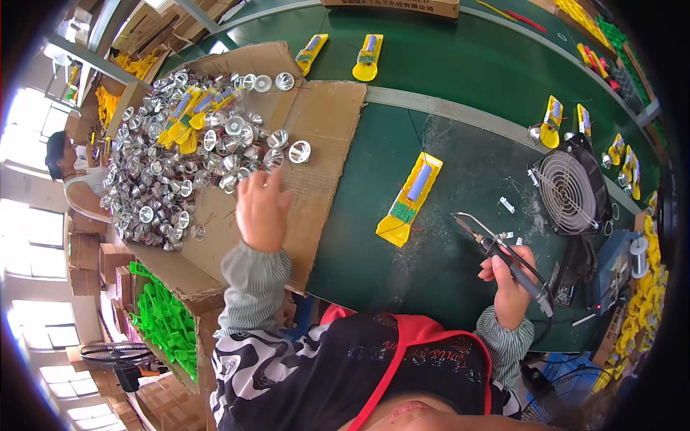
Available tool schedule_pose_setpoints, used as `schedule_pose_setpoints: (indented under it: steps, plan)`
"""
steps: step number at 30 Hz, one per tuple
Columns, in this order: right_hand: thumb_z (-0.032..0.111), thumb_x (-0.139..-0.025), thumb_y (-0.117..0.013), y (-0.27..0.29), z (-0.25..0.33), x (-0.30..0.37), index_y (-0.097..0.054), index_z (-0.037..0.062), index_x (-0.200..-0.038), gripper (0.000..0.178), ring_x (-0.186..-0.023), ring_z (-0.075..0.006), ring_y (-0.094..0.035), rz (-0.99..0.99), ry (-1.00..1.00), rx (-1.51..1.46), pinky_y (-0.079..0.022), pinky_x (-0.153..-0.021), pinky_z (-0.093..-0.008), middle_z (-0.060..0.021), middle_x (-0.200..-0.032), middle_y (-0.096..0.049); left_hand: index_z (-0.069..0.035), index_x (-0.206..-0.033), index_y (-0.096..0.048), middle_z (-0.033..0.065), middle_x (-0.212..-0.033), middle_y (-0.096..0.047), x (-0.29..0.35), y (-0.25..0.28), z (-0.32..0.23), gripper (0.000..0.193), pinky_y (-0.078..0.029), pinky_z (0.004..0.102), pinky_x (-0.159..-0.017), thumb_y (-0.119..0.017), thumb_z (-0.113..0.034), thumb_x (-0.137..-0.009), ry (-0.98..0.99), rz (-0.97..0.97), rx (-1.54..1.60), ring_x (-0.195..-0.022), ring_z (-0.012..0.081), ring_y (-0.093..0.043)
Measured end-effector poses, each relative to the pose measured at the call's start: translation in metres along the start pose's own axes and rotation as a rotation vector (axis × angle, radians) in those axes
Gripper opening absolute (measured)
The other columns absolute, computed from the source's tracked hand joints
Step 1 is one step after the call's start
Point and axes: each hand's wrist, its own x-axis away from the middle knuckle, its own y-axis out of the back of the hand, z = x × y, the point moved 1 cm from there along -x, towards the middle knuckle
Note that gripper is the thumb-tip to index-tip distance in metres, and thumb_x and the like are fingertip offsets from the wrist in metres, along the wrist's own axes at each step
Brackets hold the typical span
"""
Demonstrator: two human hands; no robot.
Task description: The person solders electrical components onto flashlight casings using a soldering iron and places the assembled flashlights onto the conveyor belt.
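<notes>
Left hand [262, 208] is stretched out over the cardboard sheet [323, 129], fingers spread and holding nothing, fingertips right at the near edge of the big pile of silver reflector cups [154, 165] in the upper left of the frame. Right hand [512, 284] is down at lower right, fist closed around the handle of a soldering iron [496, 248] with the tip angled up and left, hovering above the green belt [460, 65]. The yellow flashlight half-shell [410, 201] with its battery and little green board sits mid-frame, between the two hands and touching neither. My worry: that iron tip is presumably hot and pointing toward the shell, so a drift while the eyes are on the cups could scorch the plastic or the cord. The cups are also heaped loose, so a clumsy grab could send some rolling off the cardboard onto the belt. Can't tell if a fingertip is actually touching a cup, the back of the hand blocks it. The small fan [571, 190] and stuff at far right are squashed by the lens, and the green parts [169, 323] at lower left are partly cut off.
</notes>
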Motion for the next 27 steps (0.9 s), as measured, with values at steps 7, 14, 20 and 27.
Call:
schedule_pose_setpoints:
  steps: [7, 14, 20, 27]
  plan:
    - [0.001, -0.084, -0.058, -0.009, 0.005, 0.005, -0.049, -0.0040, -0.097, 0.017, -0.061, -0.0146, -0.062, 0.057, -0.008, -0.003, -0.052, -0.057, -0.0239, -0.0138, -0.076, -0.063, -0.002, -0.088, -0.066, 0.0085, -0.083, -0.066, -0.004, -0.034, 0.033, 0.013, -0.047, 0.0366, -0.072, -0.065, -0.008, -0.076, -0.071, -0.101, 0.320, -0.078, 0.0275, -0.056]
    - [0.000, -0.084, -0.059, -0.018, 0.008, 0.003, -0.050, -0.0046, -0.096, 0.016, -0.062, -0.0136, -0.062, 0.126, -0.002, -0.026, -0.053, -0.059, -0.0247, -0.0138, -0.077, -0.064, 0.000, -0.086, -0.066, 0.0117, -0.073, -0.063, -0.009, -0.023, -0.041, 0.015, -0.046, 0.0299, -0.057, -0.069, -0.010, -0.075, 0.294, 0.219, 0.970, -0.061, 0.0213, -0.059]
    - [0.001, -0.082, -0.061, -0.027, 0.008, -0.006, -0.052, -0.0050, -0.093, 0.015, -0.063, -0.0137, -0.063, 0.256, 0.051, -0.064, -0.053, -0.057, -0.0248, -0.0124, -0.076, -0.065, -0.002, -0.082, -0.064, 0.0092, -0.071, -0.061, 0.001, -0.026, -0.090, 0.010, -0.045, 0.0349, -0.064, -0.066, -0.009, -0.076, 0.003, 0.401, 0.878, -0.070, 0.0252, -0.057]
    - [0.001, -0.082, -0.060, -0.036, -0.001, -0.019, -0.053, -0.0063, -0.094, 0.016, -0.068, -0.0139, -0.064, 0.331, -0.009, -0.133, -0.054, -0.058, -0.0249, -0.0131, -0.078, -0.064, 0.000, -0.079, -0.061, 0.0099, -0.072, -0.057, 0.009, -0.036, -0.112, 0.006, -0.043, 0.0343, -0.063, -0.064, -0.005, -0.076, -0.108, 0.393, 0.828, -0.070, 0.0247, -0.053]
